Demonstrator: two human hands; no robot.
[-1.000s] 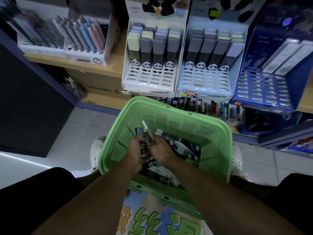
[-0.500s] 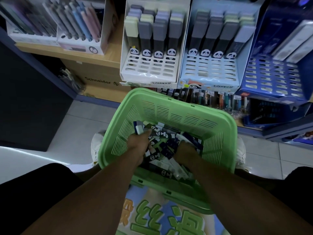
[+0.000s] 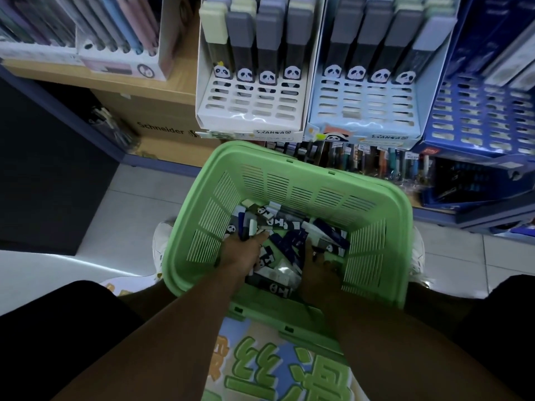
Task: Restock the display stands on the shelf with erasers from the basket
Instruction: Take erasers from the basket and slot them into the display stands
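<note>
Two hands are shown inside the green basket (image 3: 289,175), which is held between the knees just below the shelf's front edge. The gathering step is judged to be in hand. The left hand (image 3: 240,253) is closed round a small bundle of erasers (image 3: 246,224) near the basket's left wall; their ends stand clear above the curled fingers. The right hand (image 3: 318,270) is buried in the loose erasers (image 3: 292,241) toward the right wall; its fingers are hidden, so whether anything is held cannot be told.

Next, the bundle is expected to be lifted over the basket's far rim and the erasers slid, one to a slot, into a stand. An upright, aligned grip would be called for, since the slots look narrow.

On the shelf, the white display stand (image 3: 249,108) and the pale blue display stand (image 3: 364,117) each carry a single back row of panda erasers, with the front rows of slots unfilled. A dark blue stand (image 3: 477,123) sits at the right and a pen display (image 3: 86,33) at the left. The basket's raised far rim lies just beneath both stands' front lips and is judged the only obstruction. A printed mat (image 3: 278,369) lies under the near edge.
</note>
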